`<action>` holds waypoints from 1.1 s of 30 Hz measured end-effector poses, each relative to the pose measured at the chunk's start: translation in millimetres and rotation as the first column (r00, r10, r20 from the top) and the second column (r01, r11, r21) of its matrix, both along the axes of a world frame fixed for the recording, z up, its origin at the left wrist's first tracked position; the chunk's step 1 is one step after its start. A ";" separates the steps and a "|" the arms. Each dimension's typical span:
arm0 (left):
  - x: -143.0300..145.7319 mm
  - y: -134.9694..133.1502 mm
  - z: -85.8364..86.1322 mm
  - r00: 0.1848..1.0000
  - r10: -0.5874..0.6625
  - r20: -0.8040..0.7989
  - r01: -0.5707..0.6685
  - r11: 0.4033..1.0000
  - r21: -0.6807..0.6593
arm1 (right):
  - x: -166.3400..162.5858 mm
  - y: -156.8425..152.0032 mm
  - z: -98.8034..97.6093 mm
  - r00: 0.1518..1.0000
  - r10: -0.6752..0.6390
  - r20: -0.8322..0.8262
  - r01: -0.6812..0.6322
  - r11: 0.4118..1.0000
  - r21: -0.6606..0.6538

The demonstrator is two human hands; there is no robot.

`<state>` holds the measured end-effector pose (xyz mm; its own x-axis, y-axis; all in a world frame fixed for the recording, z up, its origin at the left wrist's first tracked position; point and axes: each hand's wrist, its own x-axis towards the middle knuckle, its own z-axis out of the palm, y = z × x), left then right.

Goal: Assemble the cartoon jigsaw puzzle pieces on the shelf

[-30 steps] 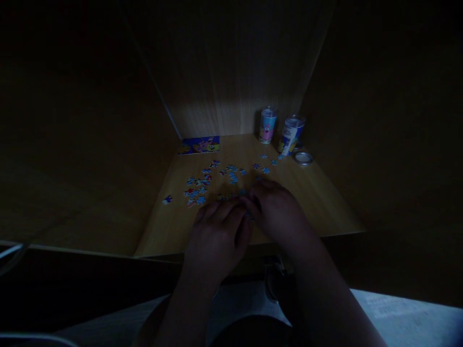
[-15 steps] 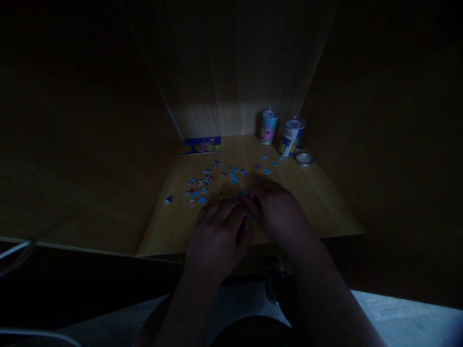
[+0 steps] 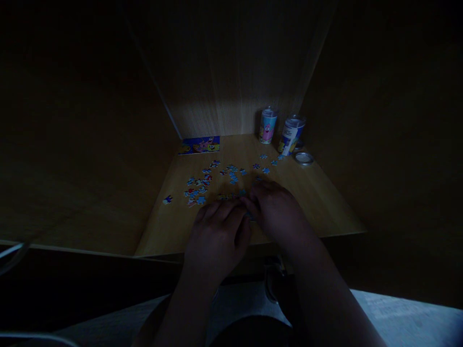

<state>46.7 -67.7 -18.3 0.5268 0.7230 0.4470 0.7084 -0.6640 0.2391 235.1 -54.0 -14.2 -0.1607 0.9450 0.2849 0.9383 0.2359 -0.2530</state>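
My left hand (image 3: pixel 217 236) rests near the front of the wooden surface, fingers bent and pressed down on joined jigsaw puzzle pieces (image 3: pixel 226 197). These show as a yellowish row just beyond its knuckles. My right hand (image 3: pixel 275 207) meets it from the right, thumb and fingers pinched at the same pieces. A sliver of blue piece shows below the fingertips; the rest is hidden beneath both hands. Loose puzzle pieces (image 3: pixel 200 200) lie in a group to the left, with more blue pieces (image 3: pixel 233 178) beyond the hands.
A SpongeBob picture card (image 3: pixel 198 145) lies at the back left. A pink-and-blue canister (image 3: pixel 267 127) and a blue-and-yellow canister (image 3: pixel 290 137) stand at the back right, beside a round metal lid (image 3: pixel 304 158). Wooden panels (image 3: pixel 227 72) enclose the dim surface.
The view shifts very slightly. Both hands stay together over the puzzle pieces, with only tiny finger movement; the loose pieces stay put.
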 end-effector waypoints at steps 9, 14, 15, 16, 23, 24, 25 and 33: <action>-0.3 0.0 -1.5 1.000 0.004 -0.012 -0.004 1.000 -0.006 | 1.2 1.0 -0.9 1.000 -0.001 -0.005 0.001 1.000 -0.001; 0.8 0.1 0.9 1.000 -0.005 -0.004 0.005 1.000 0.007 | 1.4 -0.4 -1.3 1.000 0.014 -0.016 -0.014 1.000 0.002; 1.0 0.3 1.2 1.000 -0.005 -0.003 0.005 1.000 0.011 | 1.5 -0.6 -1.2 1.000 0.015 -0.017 -0.015 1.000 0.005; 1.0 0.5 1.3 1.000 -0.004 -0.003 0.004 1.000 0.012 | 1.5 -0.8 -1.1 1.000 0.015 -0.019 -0.015 1.000 0.009; -1.2 0.3 -1.6 1.000 0.001 -0.008 -0.001 1.000 0.003 | 2.9 0.3 -2.7 1.000 0.013 -0.028 -0.012 1.000 0.021; -1.2 0.1 -2.0 1.000 0.000 -0.009 0.000 1.000 0.001 | 3.2 0.5 -3.1 1.000 0.015 -0.026 -0.015 1.000 0.018; -1.1 0.0 -2.2 1.000 0.000 -0.011 0.000 1.000 0.000 | 3.4 0.8 -3.4 1.000 0.017 -0.025 -0.017 1.000 0.014; -1.0 1.0 -1.3 1.000 -0.006 -0.011 0.006 1.000 0.008 | 2.3 -0.3 0.6 0.999 0.004 -0.047 -0.005 1.000 -0.008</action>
